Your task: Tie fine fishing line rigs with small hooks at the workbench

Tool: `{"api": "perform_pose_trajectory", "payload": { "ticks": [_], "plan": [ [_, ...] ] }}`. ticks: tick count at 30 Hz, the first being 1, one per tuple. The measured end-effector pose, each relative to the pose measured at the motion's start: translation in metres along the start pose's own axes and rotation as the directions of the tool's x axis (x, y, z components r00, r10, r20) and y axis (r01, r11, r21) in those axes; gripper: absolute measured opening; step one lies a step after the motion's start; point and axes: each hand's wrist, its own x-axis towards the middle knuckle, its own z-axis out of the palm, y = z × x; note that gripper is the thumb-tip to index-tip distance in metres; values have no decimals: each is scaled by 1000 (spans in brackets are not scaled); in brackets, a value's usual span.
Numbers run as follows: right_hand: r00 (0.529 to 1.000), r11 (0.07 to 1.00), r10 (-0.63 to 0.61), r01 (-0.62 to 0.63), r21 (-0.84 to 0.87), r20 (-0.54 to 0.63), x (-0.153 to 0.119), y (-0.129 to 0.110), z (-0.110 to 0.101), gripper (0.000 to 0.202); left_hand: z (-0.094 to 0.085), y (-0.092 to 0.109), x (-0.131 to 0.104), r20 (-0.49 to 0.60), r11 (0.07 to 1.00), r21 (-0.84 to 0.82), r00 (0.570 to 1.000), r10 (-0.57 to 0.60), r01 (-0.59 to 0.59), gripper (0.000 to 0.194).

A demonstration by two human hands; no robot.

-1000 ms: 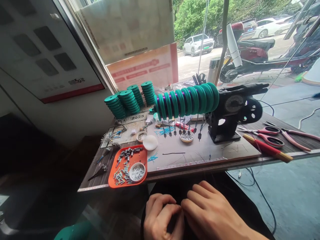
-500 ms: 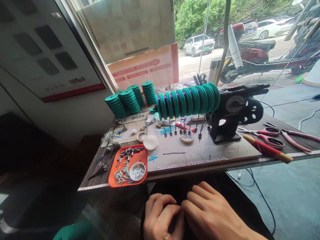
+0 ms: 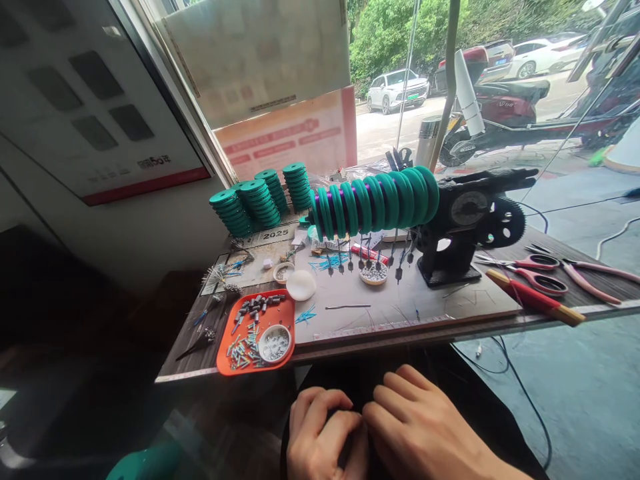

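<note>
My left hand (image 3: 325, 433) and my right hand (image 3: 420, 420) rest side by side over my lap, below the table's front edge. The fingers of both are curled and meet in the middle; whatever they may hold is hidden. Beyond them, green spools (image 3: 375, 200) with purple thread between them sit on the shaft of a black geared winder (image 3: 450, 233). Small dark weights (image 3: 399, 274) hang beneath the spools. An orange tray (image 3: 227, 353) at the left front bears metal cylinders, small pins and a round white dish (image 3: 275, 343).
Stacks of green spools (image 3: 257, 203) stand at the back left. Scissors (image 3: 545, 280), pliers (image 3: 590, 277) and a red-and-yellow tool (image 3: 540, 298) lie at the right. A dish of beads (image 3: 373, 273) sits under the winder. A cable (image 3: 535, 407) hangs at the right.
</note>
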Motion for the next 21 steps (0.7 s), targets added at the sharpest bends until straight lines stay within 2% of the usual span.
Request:
{"api": "perform_pose_trajectory", "payload": {
  "ticks": [21],
  "plan": [
    [1000,1000,10,-10,-19,-6,-1,-1,2,26,-1,0,0,-11,999,28,1000,18,-17,18]
  ]
}}
